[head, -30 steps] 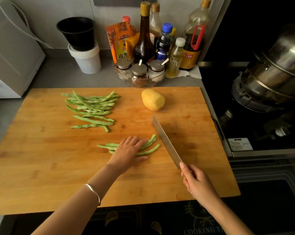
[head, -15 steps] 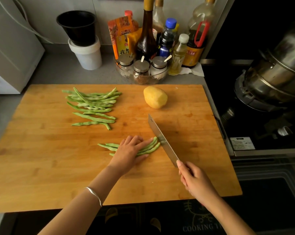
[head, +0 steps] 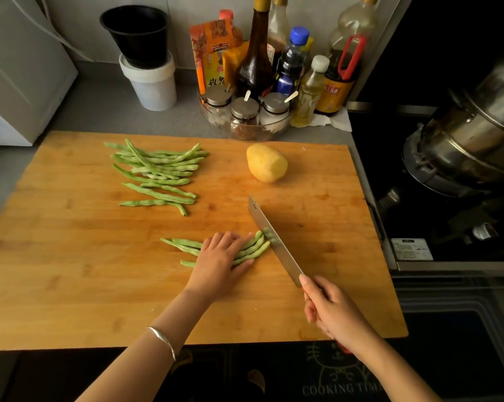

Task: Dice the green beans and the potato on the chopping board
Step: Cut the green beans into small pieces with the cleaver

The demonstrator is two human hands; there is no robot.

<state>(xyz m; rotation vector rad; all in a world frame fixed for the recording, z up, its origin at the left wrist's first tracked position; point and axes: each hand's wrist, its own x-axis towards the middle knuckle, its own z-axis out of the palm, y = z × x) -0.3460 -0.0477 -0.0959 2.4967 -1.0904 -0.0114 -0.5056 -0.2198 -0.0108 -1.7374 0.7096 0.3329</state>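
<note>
A large wooden chopping board (head: 70, 271) fills the counter in front of me. My left hand (head: 218, 262) lies flat with straight fingers on a small bundle of green beans (head: 253, 248) near the board's middle. My right hand (head: 332, 309) grips the handle of a cleaver (head: 271, 239), whose blade rests against the right ends of those beans. A bigger pile of whole green beans (head: 158, 172) lies at the board's back left. A peeled yellow potato (head: 266, 163) sits whole at the back, right of centre.
Behind the board stand a glass bowl of spice jars (head: 245, 117), several sauce bottles (head: 255, 53) and a white tub holding a black cup (head: 147, 65). A stove with a steel pot (head: 477, 134) lies to the right. A white appliance (head: 18, 76) stands at the left.
The cleaver has moved left from beside the bundle until its blade meets the beans' right ends. My left hand stays pressed on the bundle.
</note>
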